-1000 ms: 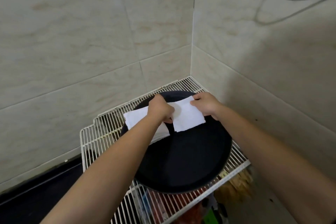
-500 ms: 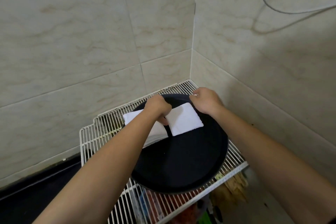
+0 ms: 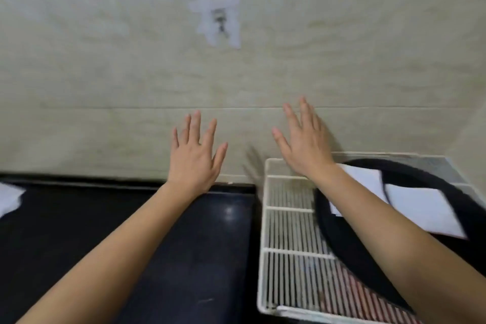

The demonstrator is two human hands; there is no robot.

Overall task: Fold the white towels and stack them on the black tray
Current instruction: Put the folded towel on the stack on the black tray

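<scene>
The round black tray (image 3: 342, 242) lies on a white wire rack (image 3: 286, 234) at the right. Two folded white towels lie on it side by side: one folded towel (image 3: 420, 210) nearer the middle and another folded towel (image 3: 365, 179) partly behind my right forearm. My left hand (image 3: 194, 155) hovers over the back edge of a black counter, fingers spread, holding nothing. Above the rack's back left corner, my right hand (image 3: 302, 142) is raised with its fingers straight and nothing in it. Another white towel (image 3: 9, 198) shows at the far left edge.
A black counter (image 3: 118, 239) fills the lower left, next to the rack. A tiled wall stands close behind, with a white patch (image 3: 218, 16) on it. Red-striped items (image 3: 355, 294) lie under the rack.
Both hands have let go of the towel on the tray and lifted away with fingers spread. The view has swung left, so the counter now shows and the tray sits at the right.
</scene>
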